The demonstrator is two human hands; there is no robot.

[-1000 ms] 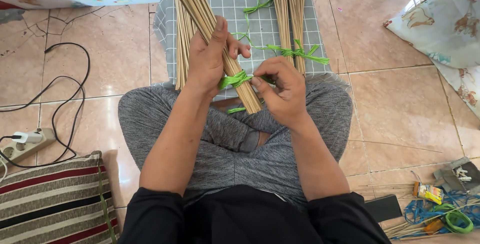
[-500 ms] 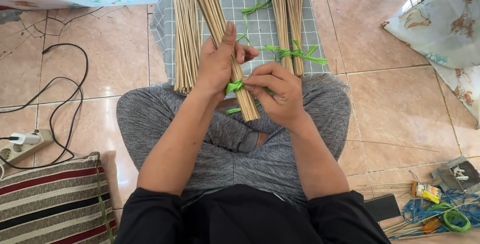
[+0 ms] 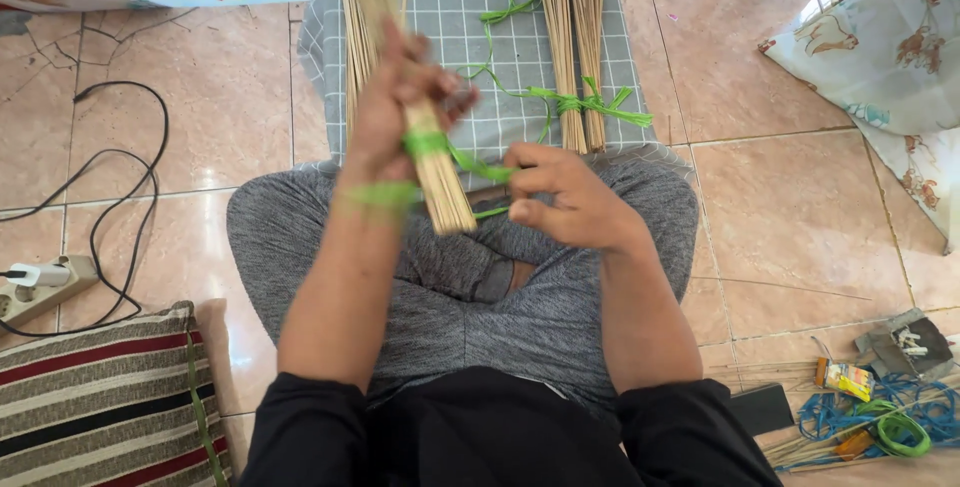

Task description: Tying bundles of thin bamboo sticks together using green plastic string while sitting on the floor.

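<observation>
Tying step in hand, it seems: left hand (image 3: 385, 112) clenched round stick bundle (image 3: 435, 172) above the lap; right hand (image 3: 560, 197) pinching green strip (image 3: 470, 162) wound round it, drawn taut; next likely calls for a cinched knot, bundle held steady.
</observation>
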